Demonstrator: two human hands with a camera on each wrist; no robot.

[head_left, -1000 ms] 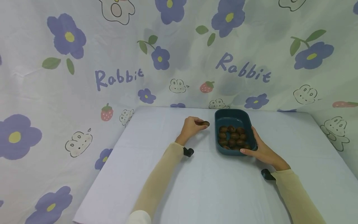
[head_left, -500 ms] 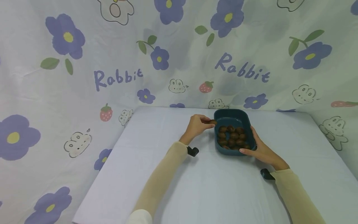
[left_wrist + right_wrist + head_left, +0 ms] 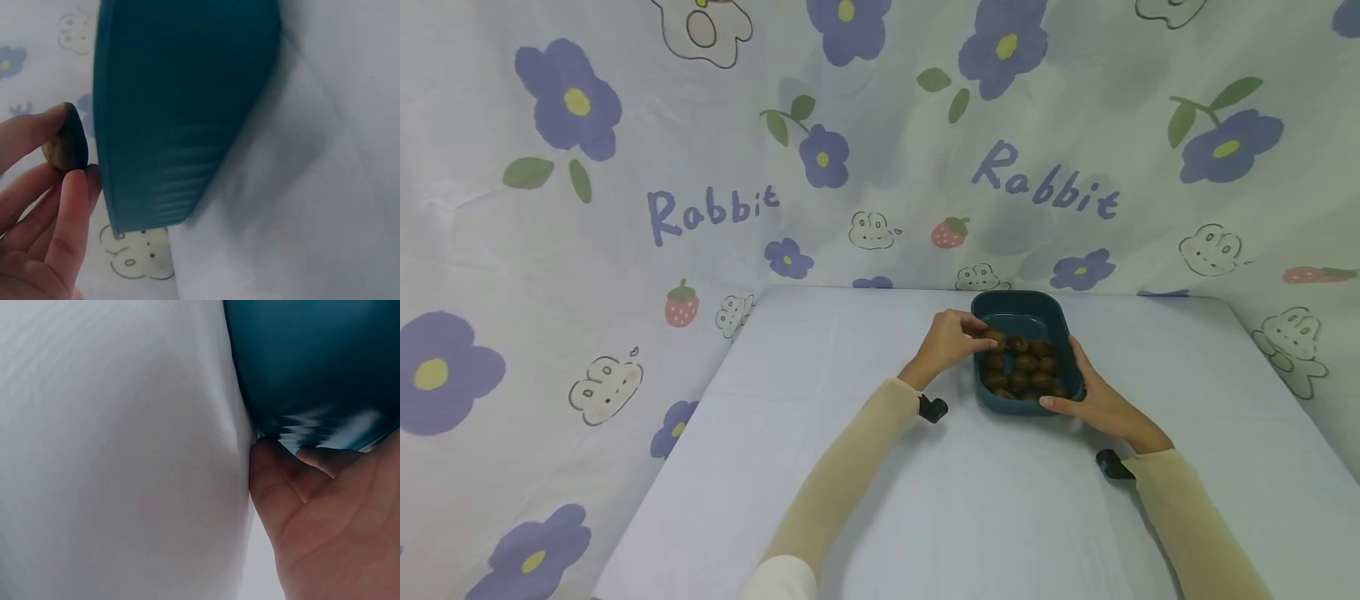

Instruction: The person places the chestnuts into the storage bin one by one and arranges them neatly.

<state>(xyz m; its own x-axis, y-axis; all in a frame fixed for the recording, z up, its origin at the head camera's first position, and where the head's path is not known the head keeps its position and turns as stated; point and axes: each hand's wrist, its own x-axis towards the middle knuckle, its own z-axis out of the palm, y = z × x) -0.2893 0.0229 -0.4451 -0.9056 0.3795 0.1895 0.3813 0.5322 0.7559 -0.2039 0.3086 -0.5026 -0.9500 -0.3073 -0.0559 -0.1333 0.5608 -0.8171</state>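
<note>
A dark teal rectangular box stands near the back of the table with several brown chestnuts in its near part. Over the box's left rim, my left hand pinches one chestnut between thumb and fingers. The left wrist view shows that chestnut just above the rim, its dark side facing the box. My right hand holds the box at its near right corner, thumb on the near side and fingers along the right wall. In the right wrist view, its fingertips lie low against the box.
A white cloth covers the table. Behind it and at the left hangs a curtain printed with purple flowers and rabbits. Black wrist devices, such as the left one, stick out by both sleeves.
My left hand has moved right with the chestnut, from beside the box to over its left rim. The right hand keeps its hold on the box.
</note>
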